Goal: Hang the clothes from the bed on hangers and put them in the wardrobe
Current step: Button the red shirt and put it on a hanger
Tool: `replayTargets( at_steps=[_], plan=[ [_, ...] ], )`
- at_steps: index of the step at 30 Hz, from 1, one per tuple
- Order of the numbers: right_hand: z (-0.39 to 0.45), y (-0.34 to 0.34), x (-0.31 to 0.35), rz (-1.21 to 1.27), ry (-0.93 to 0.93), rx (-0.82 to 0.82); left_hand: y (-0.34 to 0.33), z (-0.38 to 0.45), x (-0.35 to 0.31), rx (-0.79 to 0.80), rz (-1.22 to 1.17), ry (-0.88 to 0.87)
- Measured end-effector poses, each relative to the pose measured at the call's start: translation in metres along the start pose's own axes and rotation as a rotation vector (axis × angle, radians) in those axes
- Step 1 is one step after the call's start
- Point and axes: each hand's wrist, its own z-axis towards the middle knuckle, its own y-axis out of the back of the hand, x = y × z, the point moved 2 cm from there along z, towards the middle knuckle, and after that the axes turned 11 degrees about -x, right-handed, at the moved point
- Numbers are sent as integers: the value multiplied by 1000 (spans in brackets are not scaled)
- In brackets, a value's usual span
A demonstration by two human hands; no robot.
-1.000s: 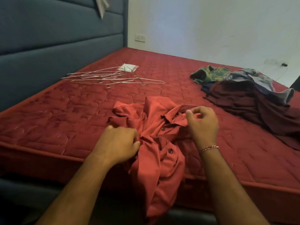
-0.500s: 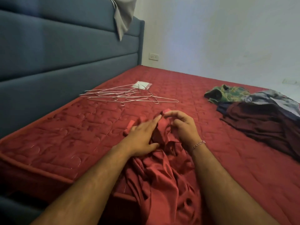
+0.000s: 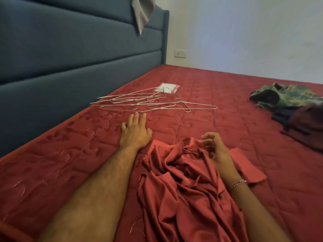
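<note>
While a crumpled red button-up shirt [image 3: 188, 186] lies bunched on the near part of the red quilted mattress [image 3: 244, 133], the person's two bare arms stretch forward over it; the left hand [image 3: 135, 131] reaches flat across the mattress, fingers straight and spread, holding nothing, its fingertips just short of the nearest wire in a loose pile of metal wire hangers [image 3: 150, 102], most likely going for one to dress the shirt; the right hand [image 3: 214, 147], a thin bracelet [image 3: 238, 183] at its wrist, rests on the shirt's upper folds with fingers loosely curled, apparently keeping the collar end in place, though whether they actually pinch cloth cannot be told. Beyond the hangers lies a small clear plastic packet [image 3: 167, 87]; its contents are unreadable. At the far right waits a heap of other clothes [image 3: 297, 116], a green patterned garment on top of darker ones, cut off by the frame edge. A blue padded headboard [image 3: 70, 49] runs along the left, a grey cloth [image 3: 142, 13] draped over its top. No wardrobe is visible; the shirt's lower end falls out of view.
</note>
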Motion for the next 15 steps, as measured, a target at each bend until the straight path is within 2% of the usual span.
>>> replayTargets(
  at_steps=[3, 6, 9, 12, 14, 15],
  plan=[
    [-1, 1, 3, 26, 18, 35, -13, 19, -1, 18, 31, -80],
    [-2, 10, 18, 171, -76, -68, -2, 17, -9, -137, 40, -156],
    [-2, 16, 29, 250, -156, -184, 24, -6, -15, -232, -162, -215],
    [3, 13, 24, 127, -205, -131, 49, -32, -29, -167, -380, -255],
    [3, 14, 17, -43, -214, -75, 54, -44, -28, -175, -257, -287],
    [1, 18, 14, -97, -203, -47, 54, -44, -17, -151, -154, -231]
  ],
)
